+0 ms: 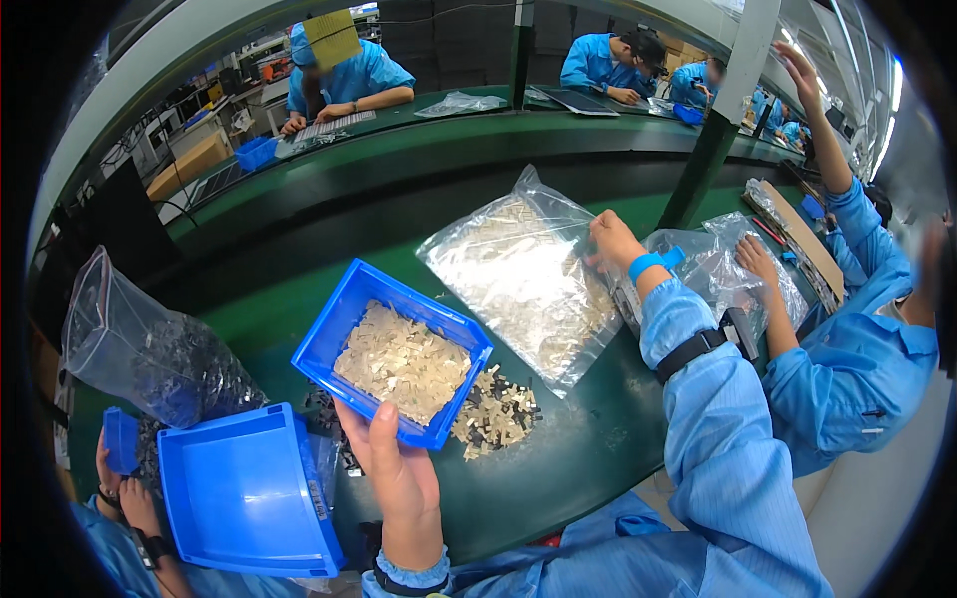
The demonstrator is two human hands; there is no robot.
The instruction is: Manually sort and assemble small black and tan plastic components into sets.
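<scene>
My left hand [404,478] grips a blue plastic bin [324,324] by its near side, thumb up against the wall, and holds it tilted above the table. Inside the bin lies a heap of small, flat, pale beige pieces [404,364]. My right hand [616,241], with a blue band at the wrist, pinches the right edge of a clear plastic bag [528,289] lying flat on the table. Many similar pale pieces fill that bag. Just right of the bin, a loose pile of pale and black pieces [495,412] rests on the green tabletop [558,458].
Left of me are an upright bag of black pieces [179,359], a larger blue bin [244,488] and a co-worker's hands [130,498]. At the right, another co-worker's hand [758,261] rests by crumpled plastic [718,264]. A post [708,149] rises behind the table.
</scene>
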